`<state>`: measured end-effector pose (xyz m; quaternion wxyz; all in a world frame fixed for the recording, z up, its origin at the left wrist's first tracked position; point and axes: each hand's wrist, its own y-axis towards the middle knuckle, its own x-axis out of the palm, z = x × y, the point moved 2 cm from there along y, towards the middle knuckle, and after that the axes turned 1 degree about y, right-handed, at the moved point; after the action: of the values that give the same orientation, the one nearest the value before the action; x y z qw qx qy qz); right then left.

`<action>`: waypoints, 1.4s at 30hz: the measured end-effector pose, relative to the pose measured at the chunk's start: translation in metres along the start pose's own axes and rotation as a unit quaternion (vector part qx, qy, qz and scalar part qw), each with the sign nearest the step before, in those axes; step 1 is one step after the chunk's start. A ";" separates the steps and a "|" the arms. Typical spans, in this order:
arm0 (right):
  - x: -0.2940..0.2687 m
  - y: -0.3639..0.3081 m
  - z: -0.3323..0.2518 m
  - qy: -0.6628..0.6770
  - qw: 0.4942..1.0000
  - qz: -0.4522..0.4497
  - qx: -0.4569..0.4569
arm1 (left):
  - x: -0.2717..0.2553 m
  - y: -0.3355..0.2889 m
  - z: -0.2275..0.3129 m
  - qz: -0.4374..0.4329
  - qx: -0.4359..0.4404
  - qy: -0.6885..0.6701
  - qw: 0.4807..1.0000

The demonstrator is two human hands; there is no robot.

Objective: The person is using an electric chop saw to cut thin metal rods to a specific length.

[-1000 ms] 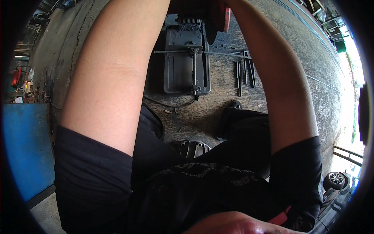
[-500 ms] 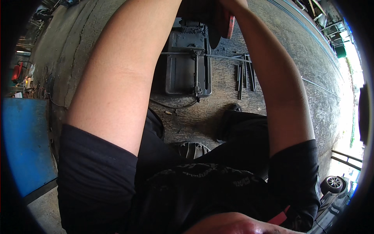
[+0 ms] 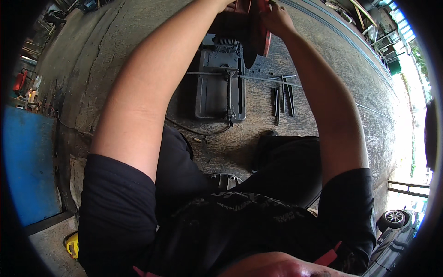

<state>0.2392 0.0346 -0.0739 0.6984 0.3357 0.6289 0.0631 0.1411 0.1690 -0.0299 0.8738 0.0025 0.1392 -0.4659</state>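
A cut-off saw with a dark grey base (image 3: 233,104) sits on the floor in front of me; its red blade guard (image 3: 264,39) and dark cutting disc (image 3: 250,57) are raised near the top edge. My right hand (image 3: 279,21) is at the right side of the guard, its fingers curled against the upper part. Past the left of the red housing reaches my left hand (image 3: 228,6); most of it is cut off or hidden, so its grip does not show. A thin metal bar (image 3: 265,79) lies across the saw's base at the vise.
Several short cut metal pieces (image 3: 284,99) lie right of the saw. A black cable (image 3: 198,131) runs near my feet. Long metal bars (image 3: 341,34) stretch across the floor at right. A blue panel (image 3: 32,166) stands at left, a yellow object (image 3: 72,244) below it.
The view has shifted, so the saw and both arms sit lower in it. More of my right hand and part of my left hand now show at the red parts.
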 end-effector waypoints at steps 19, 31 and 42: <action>-0.052 -0.066 -0.021 0.153 0.978 0.087 0.116 | 0.015 -0.103 -0.036 0.182 0.399 0.384 0.813; -0.025 -0.057 -0.013 0.091 0.975 -0.035 0.199 | 0.023 -0.069 -0.021 0.198 0.310 0.473 0.801; -0.028 -0.061 -0.020 0.125 0.963 -0.062 0.230 | 0.013 -0.074 -0.025 0.190 0.335 0.449 0.806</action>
<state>0.1949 -0.0190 -0.0837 0.5212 0.4366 0.7283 -0.0855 0.0819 0.1201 -0.0475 0.7298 0.5300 0.3483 -0.2553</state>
